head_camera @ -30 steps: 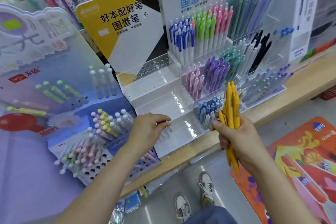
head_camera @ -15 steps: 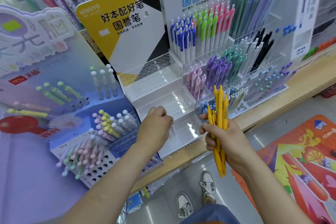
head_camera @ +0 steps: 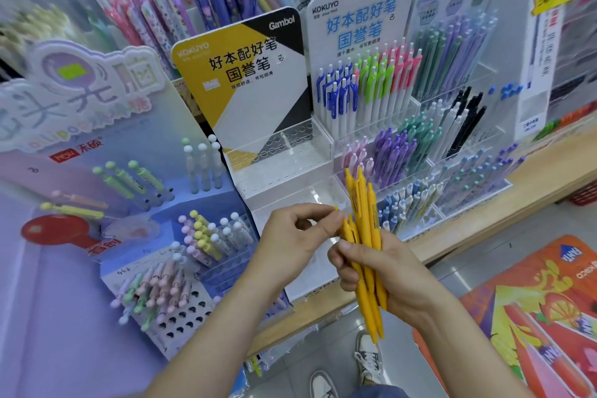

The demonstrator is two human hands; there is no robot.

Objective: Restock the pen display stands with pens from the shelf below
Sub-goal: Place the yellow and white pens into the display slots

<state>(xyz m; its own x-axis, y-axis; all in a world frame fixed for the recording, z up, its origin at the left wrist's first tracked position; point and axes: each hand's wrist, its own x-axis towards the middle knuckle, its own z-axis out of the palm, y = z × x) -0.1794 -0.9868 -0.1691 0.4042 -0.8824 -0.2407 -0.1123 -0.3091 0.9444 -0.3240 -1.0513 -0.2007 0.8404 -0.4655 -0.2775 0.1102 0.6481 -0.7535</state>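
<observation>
My right hand (head_camera: 384,271) grips a bundle of several yellow pens (head_camera: 363,213), held upright in front of the shelf. My left hand (head_camera: 292,241) pinches the top end of one yellow pen at the left side of that bundle. Behind both hands stands the clear acrylic stand (head_camera: 284,178) with the yellow, black and white Gambol card (head_camera: 245,81); its tiers show holes and no pens.
To the right, a Kokuyo stand (head_camera: 371,100) holds blue, green, pink and purple pens. A purple stand (head_camera: 181,255) with pastel pens sits at the left. The wooden shelf edge (head_camera: 484,220) runs across; an orange floor sticker (head_camera: 533,317) and my shoes (head_camera: 366,355) lie below.
My left hand left the front of the clear stand and moved right to the bundle, now pinching one yellow pen. The right hand with the pens shifted left and lower; the view tilted up.
</observation>
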